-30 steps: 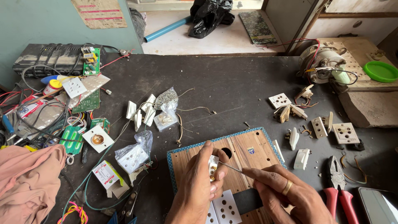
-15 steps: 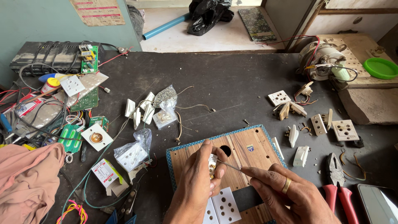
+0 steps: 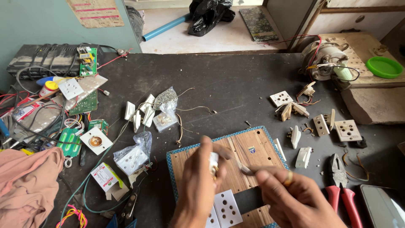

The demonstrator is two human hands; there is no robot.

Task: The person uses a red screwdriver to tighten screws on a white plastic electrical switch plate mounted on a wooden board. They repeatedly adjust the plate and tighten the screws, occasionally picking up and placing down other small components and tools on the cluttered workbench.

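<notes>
Dark table, cluttered w/ wires, circuit boards, loose white switches & sockets; pale floor beyond w/ a blue pipe and black bag. Pink cloth at left edge, red-handled pliers at right, green dish far right.

Left hand: fingers curled shut round a small white switch part, held upright just above the wood board w/ blue edging. Right hand, ring on one finger: fingers pinched together on a thin tool, prob. a screwdriver, blurred; tip points at the part, just beside it. White socket plate lies between the wrists.
</notes>
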